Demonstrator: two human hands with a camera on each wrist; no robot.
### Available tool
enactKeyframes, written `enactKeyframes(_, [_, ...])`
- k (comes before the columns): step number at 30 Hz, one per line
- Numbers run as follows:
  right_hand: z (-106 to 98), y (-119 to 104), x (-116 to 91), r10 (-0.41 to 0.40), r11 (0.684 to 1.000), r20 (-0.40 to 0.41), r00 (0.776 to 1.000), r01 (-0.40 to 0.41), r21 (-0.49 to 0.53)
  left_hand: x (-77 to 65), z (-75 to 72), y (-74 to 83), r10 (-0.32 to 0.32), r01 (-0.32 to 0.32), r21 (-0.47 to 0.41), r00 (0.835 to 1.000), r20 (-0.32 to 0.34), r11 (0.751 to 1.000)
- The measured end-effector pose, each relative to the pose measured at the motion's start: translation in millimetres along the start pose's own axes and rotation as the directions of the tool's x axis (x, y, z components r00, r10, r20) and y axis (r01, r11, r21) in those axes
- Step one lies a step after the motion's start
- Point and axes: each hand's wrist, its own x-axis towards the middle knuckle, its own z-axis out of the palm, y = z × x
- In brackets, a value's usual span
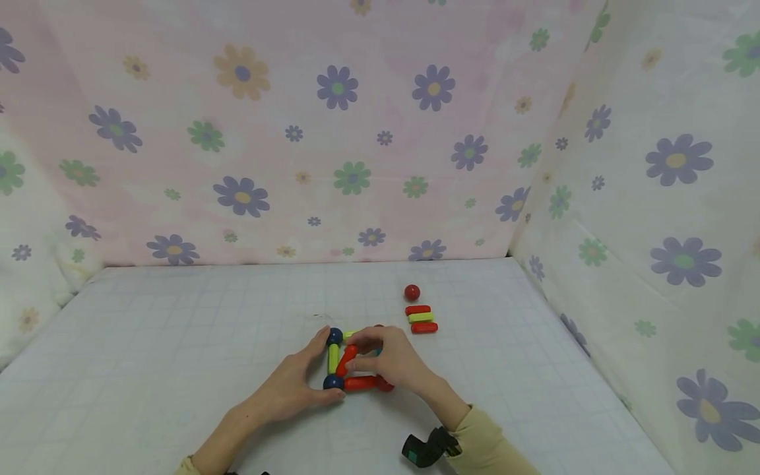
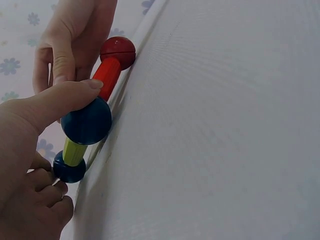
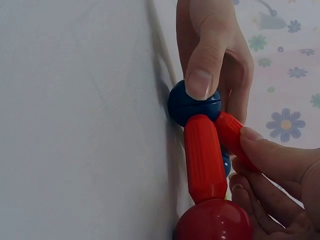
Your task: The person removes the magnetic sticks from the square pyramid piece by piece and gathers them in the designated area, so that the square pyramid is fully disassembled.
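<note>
A frame of magnetic rods and balls lies on the table between both hands. My left hand [image 1: 287, 390] grips its left side, thumb on the near blue ball [image 1: 334, 382] and fingers at the far blue ball [image 1: 335, 336]. A yellow-green rod [image 1: 333, 359] joins these balls. From the near ball a red rod [image 3: 205, 157] runs to a dark red ball [image 3: 215, 222]. My right hand [image 1: 396, 359] pinches another red rod [image 1: 346, 361], tilted, its lower end at the near blue ball. That hand partly covers the frame's far right side.
Beyond the right hand lie two loose red rods [image 1: 424, 327] with a yellow-green rod [image 1: 420, 318] between them. A loose red ball [image 1: 412, 292] sits farther back. Flowered cloth [image 1: 297, 165] walls the white table [image 1: 178, 343] behind and at the sides. A black wrist device [image 1: 424, 450] is at the right sleeve.
</note>
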Motion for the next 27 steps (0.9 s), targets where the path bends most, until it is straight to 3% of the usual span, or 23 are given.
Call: enactKeyframes(27, [-2.0,5.3,0.8,0.015,0.999,0.020,1.000,-0.014,-0.039,0.2,-0.2,-0.1,-0.003,0.003,-0.007,1.000,0.002,1.000])
